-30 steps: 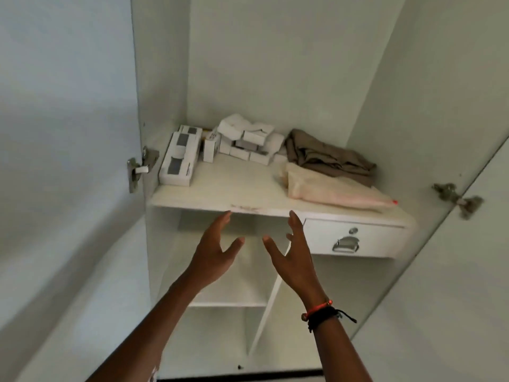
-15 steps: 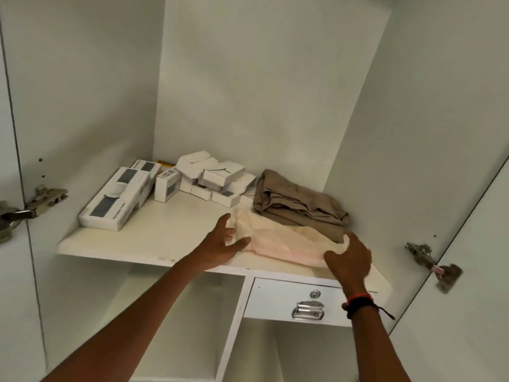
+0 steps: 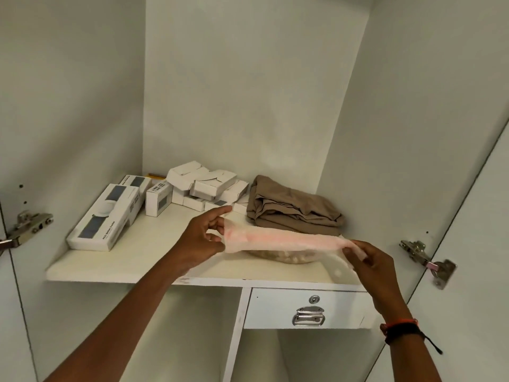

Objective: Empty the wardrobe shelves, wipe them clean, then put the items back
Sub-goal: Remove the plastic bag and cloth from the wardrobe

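Note:
A pale pink translucent bag [image 3: 281, 242] is lifted just above the white wardrobe shelf [image 3: 137, 260], its bulging underside hanging close to the board. My left hand [image 3: 202, 238] pinches its left end and my right hand [image 3: 366, 260] pinches its right end. Behind the bag lies a folded brown garment [image 3: 292, 209]. A pile of small white boxes [image 3: 206, 186] sits at the back. One long white box [image 3: 107, 216] lies along the shelf's left side.
Below the shelf on the right is a white drawer [image 3: 275, 310] with a metal handle and lock. Open compartments lie below on the left. Door hinges [image 3: 27, 226] stick out at both sides, the right hinge [image 3: 424, 257] close to my right hand.
Both hands went from resting on the pink bag to pinching its ends and lifting it off the shelf. The view moved closer to the shelf.

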A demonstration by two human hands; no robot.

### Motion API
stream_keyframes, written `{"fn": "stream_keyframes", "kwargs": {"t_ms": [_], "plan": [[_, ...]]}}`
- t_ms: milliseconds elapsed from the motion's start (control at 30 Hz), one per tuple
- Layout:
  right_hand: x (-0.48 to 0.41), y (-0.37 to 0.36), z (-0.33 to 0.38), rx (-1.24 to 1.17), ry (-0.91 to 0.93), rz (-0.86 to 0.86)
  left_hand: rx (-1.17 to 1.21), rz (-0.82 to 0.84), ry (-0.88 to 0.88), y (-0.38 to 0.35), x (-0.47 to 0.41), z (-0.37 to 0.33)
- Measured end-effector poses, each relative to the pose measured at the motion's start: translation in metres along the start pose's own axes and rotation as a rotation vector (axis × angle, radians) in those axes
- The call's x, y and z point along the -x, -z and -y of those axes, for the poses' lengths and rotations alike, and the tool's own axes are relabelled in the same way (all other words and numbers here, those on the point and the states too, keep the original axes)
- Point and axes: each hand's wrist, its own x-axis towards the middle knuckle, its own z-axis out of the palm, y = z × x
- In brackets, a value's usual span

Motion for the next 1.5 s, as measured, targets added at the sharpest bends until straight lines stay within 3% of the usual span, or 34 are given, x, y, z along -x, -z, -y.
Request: {"fn": "stream_keyframes", "kwargs": {"t_ms": [167, 300, 467, 567, 700, 867, 933, 1033, 1200, 1267, 1433, 1500], "plan": [[0.024, 0.008, 0.041, -0.183, -0.003, -0.071, 0.056, -0.004, -0.076, 0.020, 0.008, -0.020], [0.043, 0.011, 0.075, -0.264, -0.005, -0.164, 0.007, -0.174, -0.113, 0.027, 0.020, -0.039], [0.093, -0.002, 0.084, -0.256, -0.139, -0.234, 0.006, -0.215, -0.106, 0.037, 0.041, -0.044], [0.143, -0.009, 0.066, -0.253, -0.302, -0.307, 0.300, -0.086, 0.006, 0.033, 0.077, -0.049], [0.219, -0.016, 0.059, -0.330, -0.509, -0.344, 0.571, 0.238, 0.108, 0.034, 0.129, -0.042], [0.315, -0.015, 0.058, -0.339, -0.745, -0.465, 0.438, 0.721, 0.069, 0.037, 0.182, -0.011], [0.355, -0.009, 0.061, -0.290, -0.768, -0.512, 0.418, 0.803, 0.085, 0.027, 0.204, -0.003], [0.410, 0.006, 0.064, -0.280, -0.681, -0.527, 0.491, 0.659, 0.190, 0.007, 0.232, 0.003], [0.509, 0.037, 0.046, -0.507, -0.566, -0.261, 0.685, 0.514, 0.582, -0.040, 0.286, 0.006], [0.539, 0.039, 0.037, -0.492, -0.605, -0.252, 0.720, 0.460, 0.685, -0.055, 0.303, 0.000], [0.588, 0.027, 0.048, -0.267, -0.749, -0.578, 0.608, 0.510, 0.780, -0.077, 0.332, 0.000], [0.610, 0.027, 0.053, -0.247, -0.788, -0.704, 0.560, 0.607, 0.816, -0.084, 0.346, 0.002]]}}
